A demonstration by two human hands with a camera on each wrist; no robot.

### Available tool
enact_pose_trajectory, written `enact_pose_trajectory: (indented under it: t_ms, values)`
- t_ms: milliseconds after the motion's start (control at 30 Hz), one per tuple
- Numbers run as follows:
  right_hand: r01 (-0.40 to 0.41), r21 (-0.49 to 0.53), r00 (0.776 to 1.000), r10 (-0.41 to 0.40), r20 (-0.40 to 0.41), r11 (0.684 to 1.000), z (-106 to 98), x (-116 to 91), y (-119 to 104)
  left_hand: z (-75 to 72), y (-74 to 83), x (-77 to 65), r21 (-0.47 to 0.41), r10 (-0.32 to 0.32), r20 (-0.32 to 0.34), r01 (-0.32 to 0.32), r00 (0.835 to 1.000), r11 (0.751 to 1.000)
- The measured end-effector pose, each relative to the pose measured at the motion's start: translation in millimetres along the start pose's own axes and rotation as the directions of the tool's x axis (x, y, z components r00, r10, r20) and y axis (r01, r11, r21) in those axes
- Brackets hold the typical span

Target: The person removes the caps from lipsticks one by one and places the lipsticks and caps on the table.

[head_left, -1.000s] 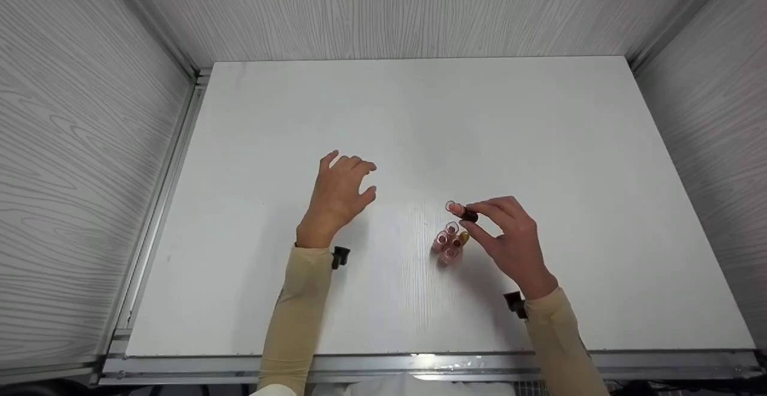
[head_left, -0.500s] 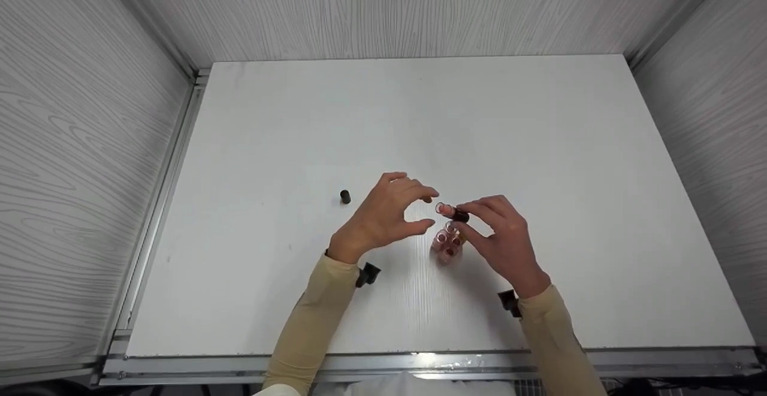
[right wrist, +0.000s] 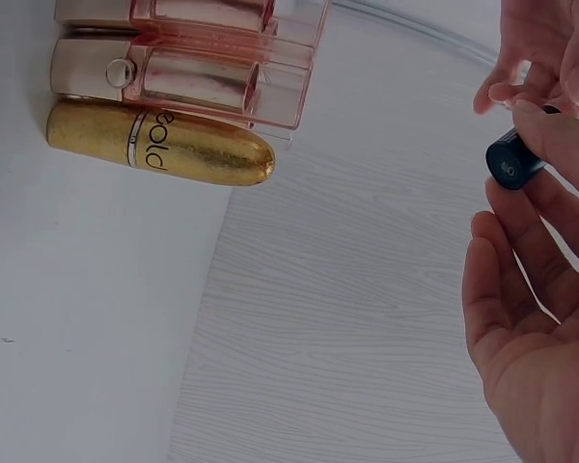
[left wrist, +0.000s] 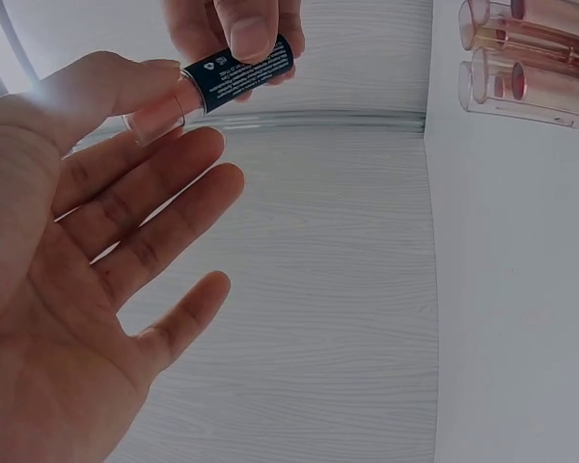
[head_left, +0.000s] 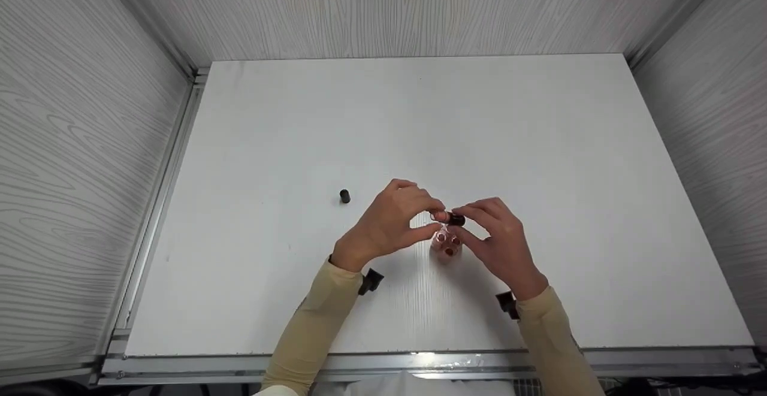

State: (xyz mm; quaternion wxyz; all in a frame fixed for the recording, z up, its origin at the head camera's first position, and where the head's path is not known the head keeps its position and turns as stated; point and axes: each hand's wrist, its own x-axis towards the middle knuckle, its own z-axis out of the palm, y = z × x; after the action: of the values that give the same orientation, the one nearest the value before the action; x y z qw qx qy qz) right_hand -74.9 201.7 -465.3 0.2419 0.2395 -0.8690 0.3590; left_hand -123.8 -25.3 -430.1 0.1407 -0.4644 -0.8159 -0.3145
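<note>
My right hand (head_left: 498,235) pinches the dark, white-lettered base of a lipstick tube (left wrist: 234,85) between thumb and fingers. At its other end, a clear, pinkish part (left wrist: 157,118) lies between the thumb and index finger of my left hand (head_left: 389,219). The other left fingers stretch out loosely in the left wrist view. The tube is held above a cluster of pink, clear-topped lipstick tubes (head_left: 446,250), standing upright. In the right wrist view, a gold lipstick tube (right wrist: 164,143) stands beside them.
A small dark cap-like cylinder (head_left: 344,196) stands on the white table (head_left: 287,114), left of my hands. Wood-grain panels (head_left: 419,12) rise at the back and both sides. A metal rail (head_left: 210,363) runs along the front edge.
My left hand has moved right from beside the dark cylinder, uncovering it, and now meets the lipstick's clear end. My right hand has shifted slightly left with the tube.
</note>
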Motion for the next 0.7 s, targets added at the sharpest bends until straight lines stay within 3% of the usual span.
enact_pose_trajectory:
  t_ms: [433, 700]
  values:
    - [-0.006, 0.004, 1.000, 0.006, 0.010, 1.000, 1.0, -1.4, 0.8, 3.1, -2.3, -2.2, -0.019, 0.034, -0.036, -0.035, 0.999, 0.999]
    - [-0.040, -0.015, 0.999, 0.040, 0.031, 0.999, -2.6, -0.8, 3.6, -1.6, -6.6, -3.7, 0.001, 0.018, -0.047, -0.018, 0.999, 1.000]
